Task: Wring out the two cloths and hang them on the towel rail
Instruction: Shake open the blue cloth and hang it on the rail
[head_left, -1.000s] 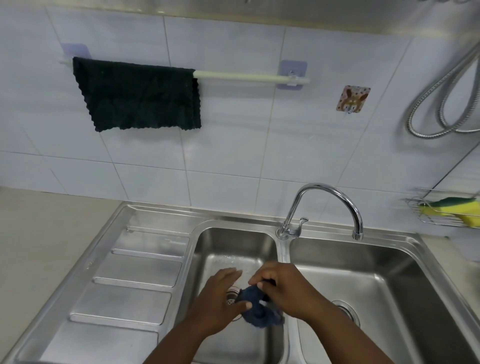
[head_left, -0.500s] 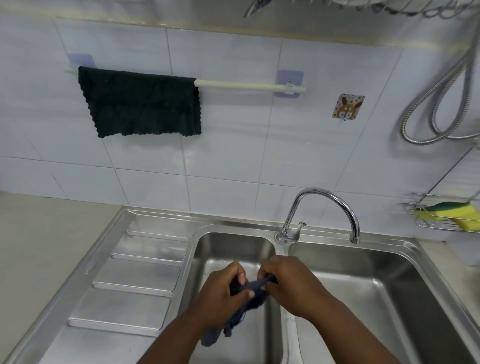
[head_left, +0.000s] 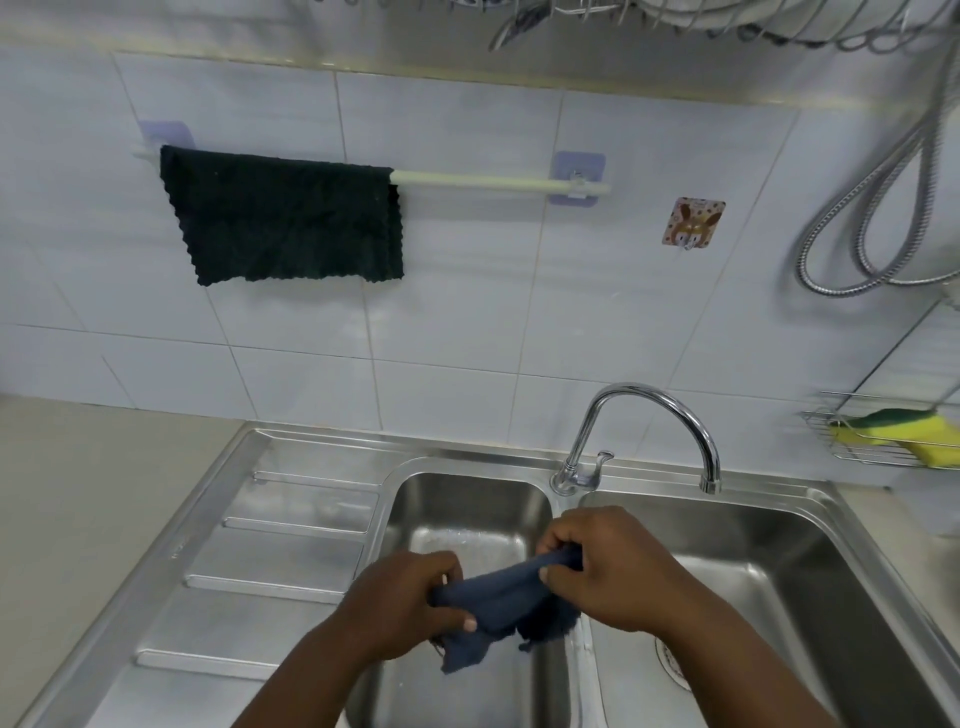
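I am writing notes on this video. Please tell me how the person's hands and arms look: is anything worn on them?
Both the left hand and the right hand are bare: no gloves, rings, watch or bracelet show. The forearms are bare too, with no sleeve in view down to the picture's lower edge. Fingernails look short and unpainted.

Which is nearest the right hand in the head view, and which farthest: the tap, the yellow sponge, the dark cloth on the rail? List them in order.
From the right hand:
1. Tap, just behind it at the back of the sink.
2. Yellow sponge, in the wire rack at far right.
3. Dark cloth, up on the towel rail, upper left.
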